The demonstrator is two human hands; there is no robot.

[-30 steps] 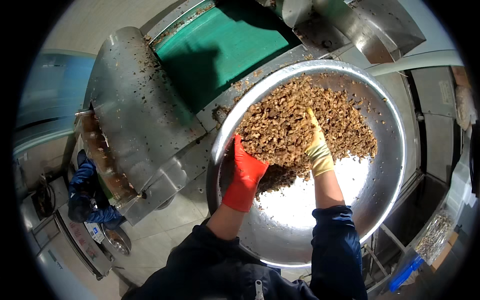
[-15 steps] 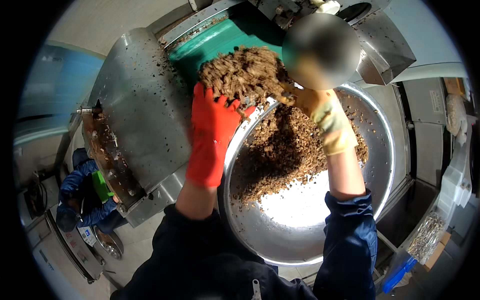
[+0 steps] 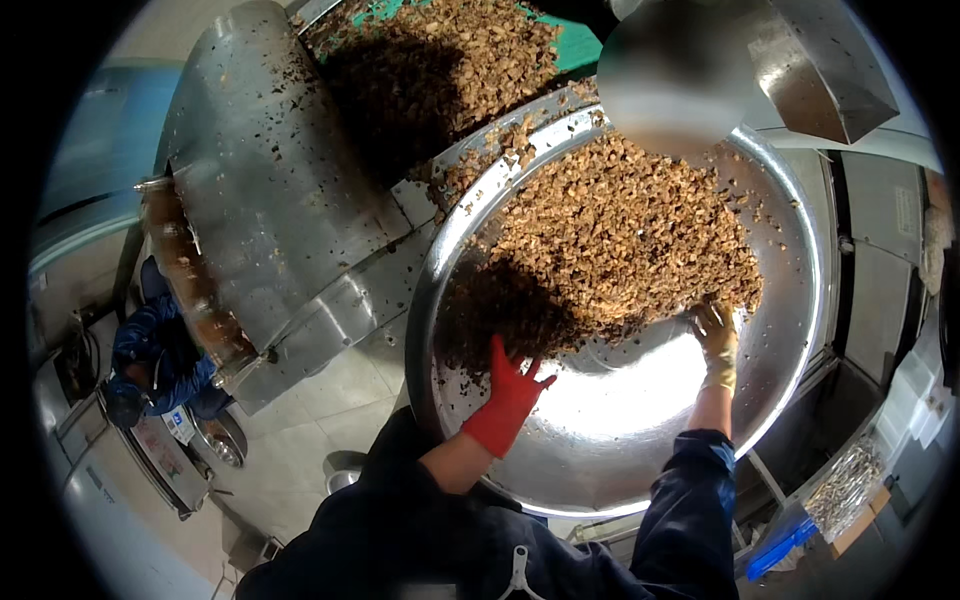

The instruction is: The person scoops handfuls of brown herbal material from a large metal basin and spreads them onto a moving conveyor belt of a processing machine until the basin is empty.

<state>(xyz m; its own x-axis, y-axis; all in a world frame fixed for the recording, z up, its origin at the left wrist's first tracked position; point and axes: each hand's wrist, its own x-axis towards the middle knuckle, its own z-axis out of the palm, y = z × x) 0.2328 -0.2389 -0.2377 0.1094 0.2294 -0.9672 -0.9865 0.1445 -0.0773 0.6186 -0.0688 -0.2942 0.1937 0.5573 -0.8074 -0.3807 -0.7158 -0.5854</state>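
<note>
A big round metal bowl holds a heap of small brown chopped pieces, piled in its far half. My left hand, in a red rubber glove, is at the heap's near left edge with fingers spread, partly in shadow. On the near right edge of the heap, my right hand in a yellowish glove has its fingers stretched out, tips touching the pieces. Neither hand grips anything that I can see. Beyond the bowl, more brown pieces cover a green belt.
Left of the bowl stands a large curved metal cover sprinkled with crumbs. A metal chute hangs at the upper right, beside a blurred round patch. At the far left a person in blue bends low. A clear bin stands at the right.
Both hands have come back from the belt down to the bowl's near half. The brown clump they held between them is released, and the heap in the bowl looks larger.
</note>
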